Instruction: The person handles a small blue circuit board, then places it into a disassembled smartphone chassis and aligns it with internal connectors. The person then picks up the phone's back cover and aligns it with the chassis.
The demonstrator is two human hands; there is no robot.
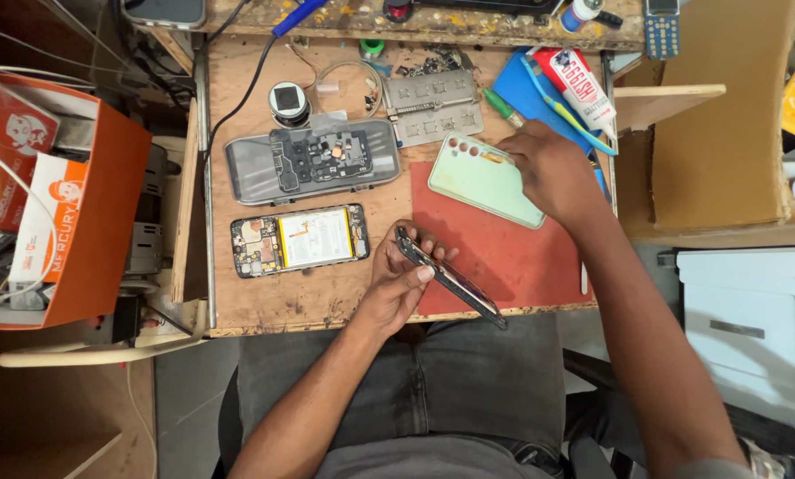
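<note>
My left hand (402,270) grips a dark phone frame (450,279), held on edge and tilted over the front of the red mat (504,257). My right hand (552,168) rests on the far corner of a pale green phone back cover (481,177) lying on the mat's upper part, fingers at the camera end. An opened phone with its battery and boards exposed (300,239) lies to the left of my left hand. Behind it sits a grey phone shell (313,160) with a black part and small pieces on it.
A metal plate (433,106), a round dark lens-like part (288,102), a glue tube (579,89), a blue toothbrush (566,106) and a green-handled screwdriver (504,106) lie at the back of the wooden bench. An orange box (78,204) stands left, cardboard (716,151) right.
</note>
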